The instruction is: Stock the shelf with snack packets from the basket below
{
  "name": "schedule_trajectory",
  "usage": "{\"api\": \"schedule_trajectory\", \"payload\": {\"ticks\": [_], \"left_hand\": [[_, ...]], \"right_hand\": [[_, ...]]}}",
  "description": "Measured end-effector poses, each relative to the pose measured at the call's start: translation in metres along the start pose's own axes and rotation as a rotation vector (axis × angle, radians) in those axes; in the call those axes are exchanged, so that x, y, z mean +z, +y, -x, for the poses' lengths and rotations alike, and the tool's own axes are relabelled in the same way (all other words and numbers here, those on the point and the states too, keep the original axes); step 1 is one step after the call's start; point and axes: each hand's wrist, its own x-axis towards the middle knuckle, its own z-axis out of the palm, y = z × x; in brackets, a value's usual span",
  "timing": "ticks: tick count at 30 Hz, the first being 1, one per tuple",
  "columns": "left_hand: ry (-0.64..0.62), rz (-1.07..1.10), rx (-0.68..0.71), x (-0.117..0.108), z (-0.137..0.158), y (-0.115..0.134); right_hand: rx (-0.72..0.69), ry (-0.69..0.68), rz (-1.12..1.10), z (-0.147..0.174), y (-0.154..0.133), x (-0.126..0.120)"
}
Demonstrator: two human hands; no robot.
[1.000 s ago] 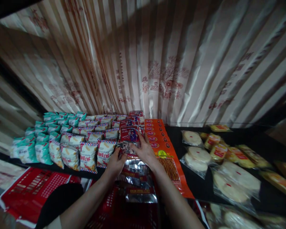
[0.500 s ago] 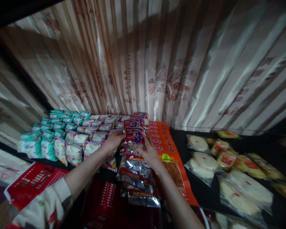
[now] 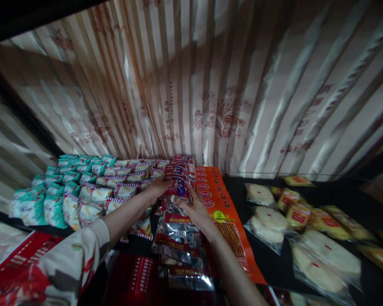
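A foil snack packet (image 3: 181, 188) with a dark red and blue label lies at the front of a row of matching packets. My left hand (image 3: 159, 188) grips its left edge, fingertips partly hidden. On the other side my right hand (image 3: 193, 209) closes on the packet's right edge, thumb over its lower front. Nearer to me, several overlapping silver and dark red foil packets (image 3: 178, 240) run down toward the front. Just left of my left hand stand striped white snack bags (image 3: 123, 191). Orange packets (image 3: 207, 187) overlap in a row along the right.
Teal snack bags (image 3: 55, 210) fill the left end of the black shelf (image 3: 239, 187). Flat round breads (image 3: 319, 259) in clear wrap and yellow packs (image 3: 298, 214) lie to the right. A pleated printed curtain (image 3: 185, 85) hangs behind. Red printed panels (image 3: 25, 255) show at the front.
The view has shifted slightly, so the shelf appears lower and further left. Both hands stay on the same foil packet, with the left hand covering a little more of its left edge.
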Motion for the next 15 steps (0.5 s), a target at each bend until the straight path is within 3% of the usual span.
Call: {"api": "schedule_trajectory", "payload": {"ticks": [10, 15], "left_hand": [[-0.089, 0.029, 0.042, 0.008, -0.004, -0.001], [-0.102, 0.062, -0.074, 0.003, -0.009, 0.003]], "right_hand": [[-0.004, -0.007, -0.126, -0.007, 0.014, 0.002], [0.005, 0.016, -0.160, -0.008, 0.020, 0.003]]}}
